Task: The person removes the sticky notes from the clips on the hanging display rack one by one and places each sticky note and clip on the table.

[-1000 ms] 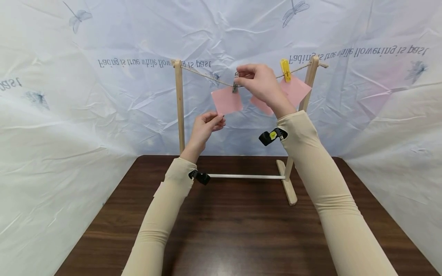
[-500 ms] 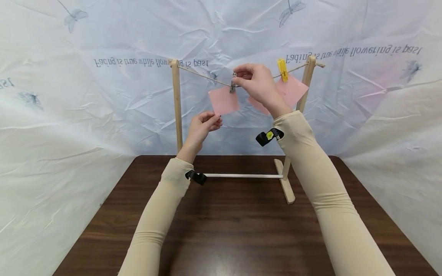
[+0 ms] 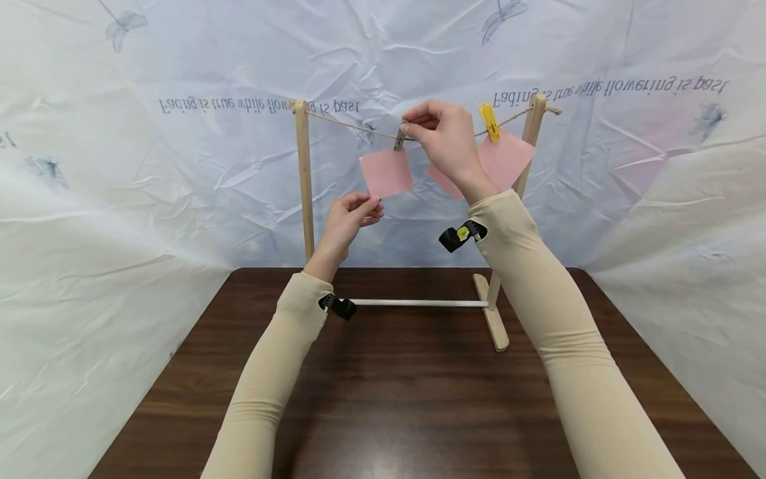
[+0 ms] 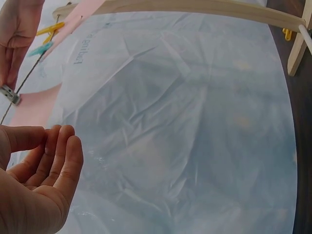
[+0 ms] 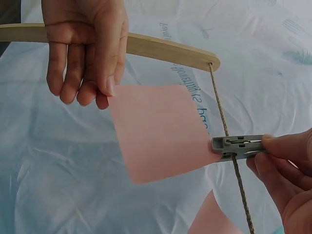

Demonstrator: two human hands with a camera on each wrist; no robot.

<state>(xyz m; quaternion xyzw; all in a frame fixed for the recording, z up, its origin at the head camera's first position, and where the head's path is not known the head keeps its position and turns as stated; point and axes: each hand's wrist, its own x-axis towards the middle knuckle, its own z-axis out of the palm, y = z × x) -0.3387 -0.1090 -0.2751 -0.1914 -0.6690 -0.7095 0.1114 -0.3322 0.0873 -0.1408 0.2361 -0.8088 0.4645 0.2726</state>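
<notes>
My left hand [image 3: 347, 223] pinches the lower left corner of a square pink paper [image 3: 385, 174] between thumb and fingers. In the right wrist view, the paper's opposite corner reaches the mouth of a grey clothespin [image 5: 239, 142], which straddles the twine [image 5: 219, 100]. My right hand [image 3: 445, 136] pinches the clothespin's handle ends between thumb and fingers, above the paper. Farther right, a yellow clothespin [image 3: 489, 122] holds another pink paper [image 3: 509, 156] on the line. A teal clothespin [image 4: 41, 48] shows near it in the left wrist view.
The twine runs between two wooden posts [image 3: 304, 179] of a stand on a dark wooden table [image 3: 383, 386]. A white bar [image 3: 421, 303] joins them low down. A yellow clip [image 4: 287, 34] is near the stand's foot. Printed white sheeting [image 3: 239, 60] surrounds the table.
My right hand has raised the grey clothespin slightly, so it overlaps less of the pink paper. My left hand keeps its pinch on the corner. The head view has shifted a little.
</notes>
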